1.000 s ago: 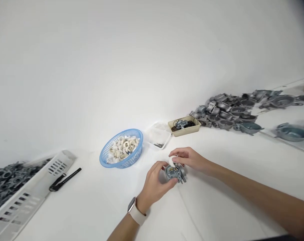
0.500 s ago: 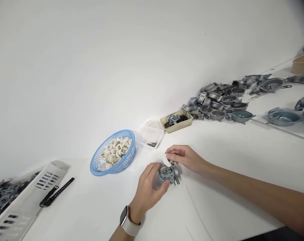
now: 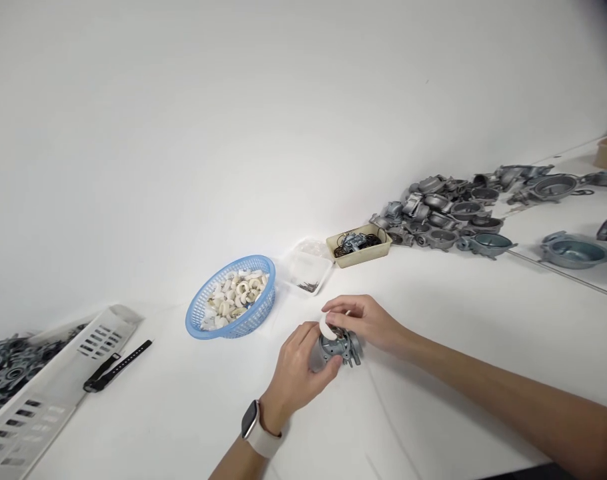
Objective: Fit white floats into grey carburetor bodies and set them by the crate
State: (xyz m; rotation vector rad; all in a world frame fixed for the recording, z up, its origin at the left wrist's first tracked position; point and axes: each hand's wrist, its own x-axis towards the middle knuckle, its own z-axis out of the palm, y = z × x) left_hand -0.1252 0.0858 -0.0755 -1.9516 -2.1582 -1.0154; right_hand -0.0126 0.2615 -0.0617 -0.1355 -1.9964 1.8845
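A small grey metal carburetor body (image 3: 342, 347) rests on the white table (image 3: 433, 373). My left hand (image 3: 298, 371), with a watch on the wrist, is curled around its left side. My right hand (image 3: 366, 321) pinches a small white curved plastic piece (image 3: 326, 327) and holds it against the top of the metal body. Both hands are closed on their parts.
A blue basket (image 3: 232, 304) of white curved pieces stands behind the hands. Beside it are a clear tray (image 3: 309, 272) with small dark bits and a beige tray (image 3: 358, 245). Several grey castings (image 3: 448, 213) pile at the back right. A white crate (image 3: 38, 393) and a black strap (image 3: 116, 365) lie left.
The white piece has come down from above the metal body onto its top left. My left hand has shifted slightly on the body. The camera view has swayed.
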